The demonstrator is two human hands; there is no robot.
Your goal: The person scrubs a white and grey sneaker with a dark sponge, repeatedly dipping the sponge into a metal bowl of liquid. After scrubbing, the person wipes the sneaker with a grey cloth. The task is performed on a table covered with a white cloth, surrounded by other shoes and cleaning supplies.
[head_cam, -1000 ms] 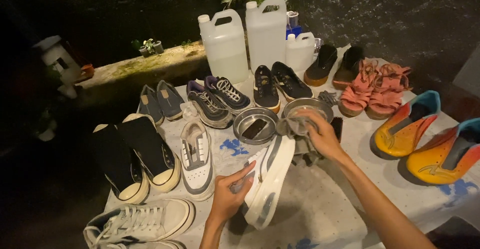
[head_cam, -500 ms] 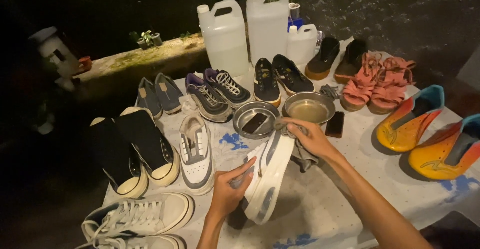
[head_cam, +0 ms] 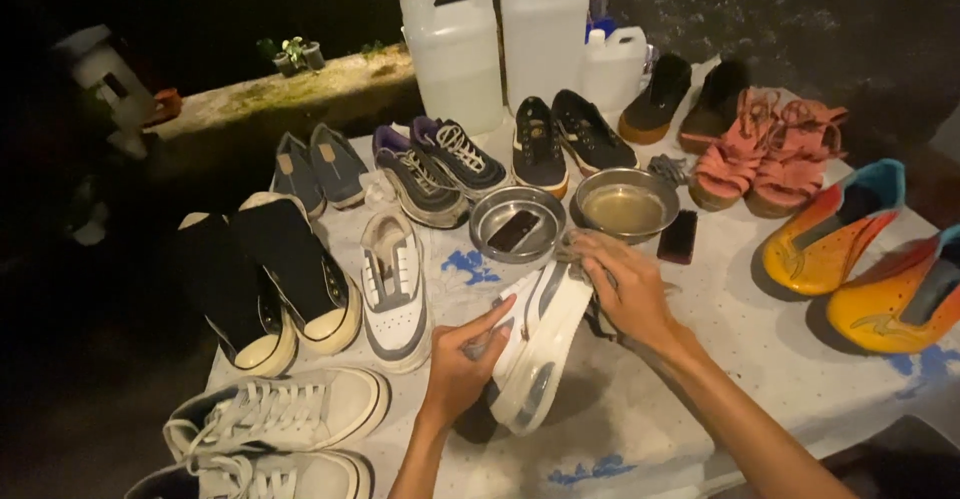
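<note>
Count on the table [head_cam: 800,379]: three translucent plastic jugs [head_cam: 455,49], two round metal bowls, one dark phone [head_cam: 679,236], and shoes in pairs, namely black high-tops [head_cam: 262,277], grey slip-ons [head_cam: 318,167], purple-grey trainers [head_cam: 435,169], black lace-ups [head_cam: 560,139], dark slip-ons [head_cam: 685,99], pink sandals [head_cam: 765,154], orange-yellow boots [head_cam: 860,269] and white canvas sneakers [head_cam: 270,429]. One further white shoe [head_cam: 393,289] lies singly.

The white sneaker [head_cam: 535,344] in hand sits near the table's front edge, just below the two bowls. It is turned on its side, thick white sole facing right, its long axis running from lower left to upper right; I cannot tell which end is the toe. Upper white with grey panels.

Left hand [head_cam: 460,364]: fingers curled round the sneaker's upper, steadying it. Right hand [head_cam: 625,289]: fingers closed on a grey cloth [head_cam: 578,249], pressed to the sneaker's upper end.

The left bowl [head_cam: 517,224] holds a dark flat object; the right bowl [head_cam: 625,204] holds cloudy liquid.
</note>
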